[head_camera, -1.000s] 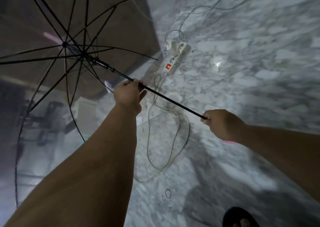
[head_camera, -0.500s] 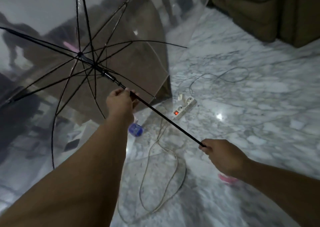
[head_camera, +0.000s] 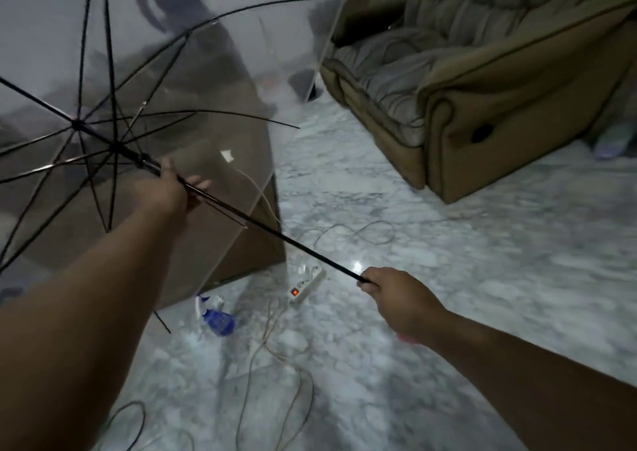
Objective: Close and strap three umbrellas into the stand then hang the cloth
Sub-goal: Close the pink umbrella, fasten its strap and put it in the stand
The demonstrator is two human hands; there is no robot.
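Observation:
An open umbrella with a clear canopy (head_camera: 193, 82) and black ribs fills the upper left. Its black shaft (head_camera: 286, 240) runs down to the right. My left hand (head_camera: 169, 192) grips the shaft just below the runner, near the hub. My right hand (head_camera: 396, 295) grips the handle end, where a bit of pink handle (head_camera: 406, 338) shows below the wrist. No stand, cloth or other umbrellas are in view.
The marble floor (head_camera: 482, 278) holds a white power strip (head_camera: 306, 283) with a lit red switch, loose cables (head_camera: 275, 354) and a blue spray bottle (head_camera: 215, 318). An olive sofa (head_camera: 482, 106) stands at the upper right. A brown box (head_camera: 255, 244) sits behind the canopy.
The view has tilted up, bringing the sofa in. The umbrella has lifted and swung up to the left, and my left hand has slid along the shaft closer to the runner.

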